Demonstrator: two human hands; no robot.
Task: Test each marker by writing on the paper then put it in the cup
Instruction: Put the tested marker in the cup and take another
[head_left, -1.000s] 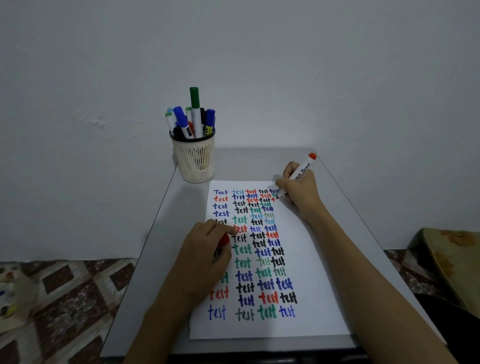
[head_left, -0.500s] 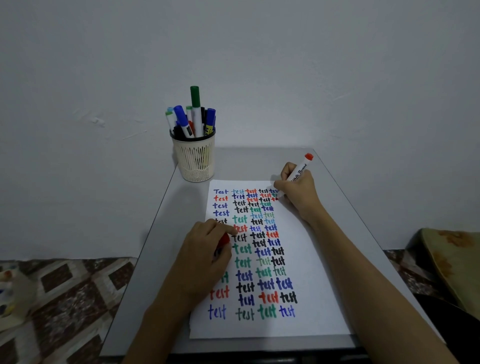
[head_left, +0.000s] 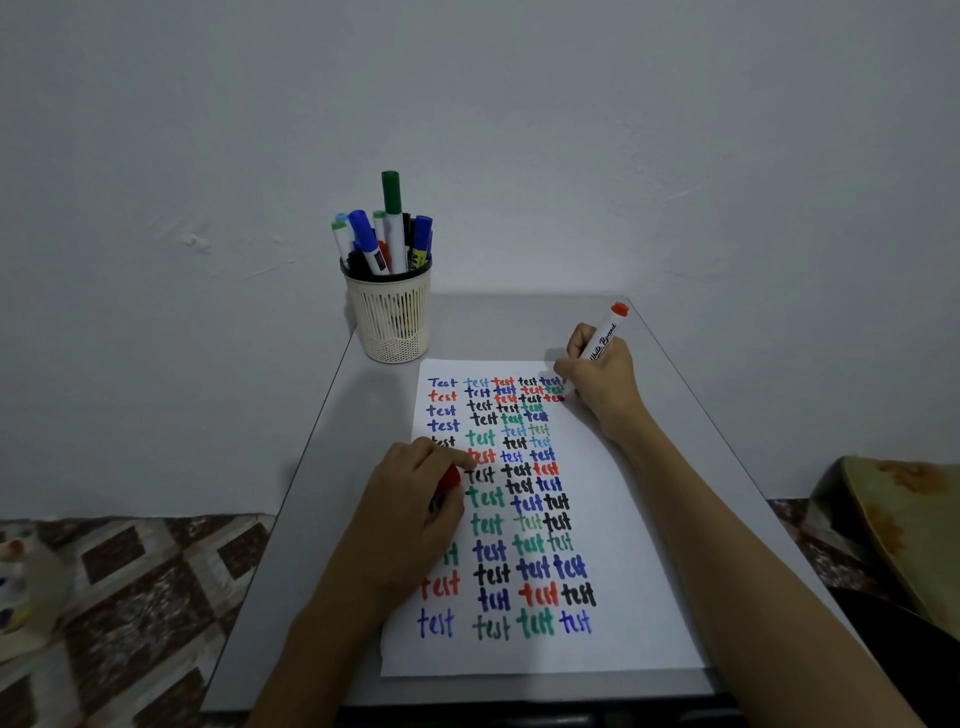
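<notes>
A white paper (head_left: 623, 519) covered with coloured "test" words lies on the grey table (head_left: 311, 519). My right hand (head_left: 597, 384) grips a white marker with a red end (head_left: 605, 335), its tip down on the paper's upper right beside fresh red writing. My left hand (head_left: 410, 514) rests on the paper's left side, its fingers curled around a red cap (head_left: 449, 480). A cream mesh cup (head_left: 390, 317) holding several markers stands at the table's far left corner.
A plain wall rises right behind the table. Patterned floor shows at the left, where a blurred painted object (head_left: 21, 582) lies at the edge. A yellowish cushion (head_left: 914, 525) sits at the right.
My right hand has shifted slightly down and right along the paper while writing, and the red word has grown. My left hand stays in place.
</notes>
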